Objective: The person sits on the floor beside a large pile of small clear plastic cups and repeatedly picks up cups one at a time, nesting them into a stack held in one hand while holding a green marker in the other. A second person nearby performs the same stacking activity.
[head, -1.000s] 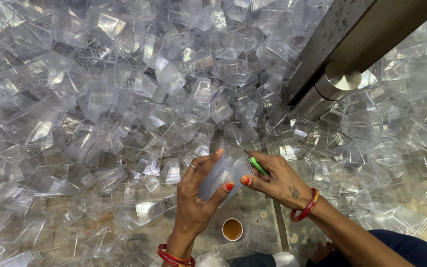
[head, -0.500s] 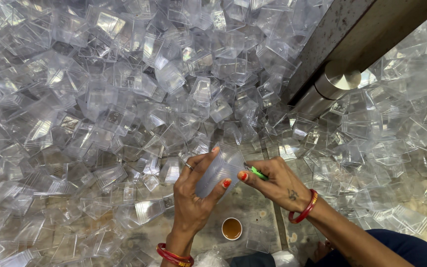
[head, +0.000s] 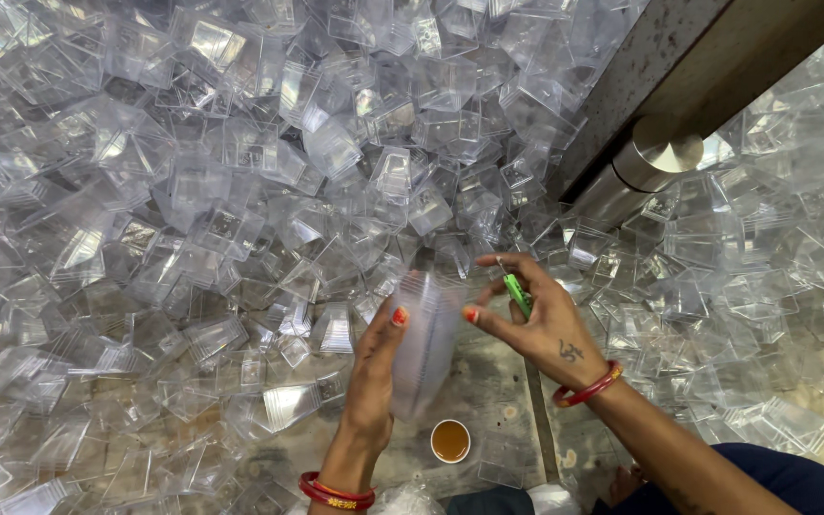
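Both hands sit a bit higher than before, and I see my left hand wrapped round the stack of clear cups, light, thin and slippery, best held by its sides, while my right hand pinches a green tool.

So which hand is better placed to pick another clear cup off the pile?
Probably the right hand. It holds only a small green tool and its fingertips sit beside the loose clear cups. The left hand is wrapped around the stack of nested cups, so it is occupied.
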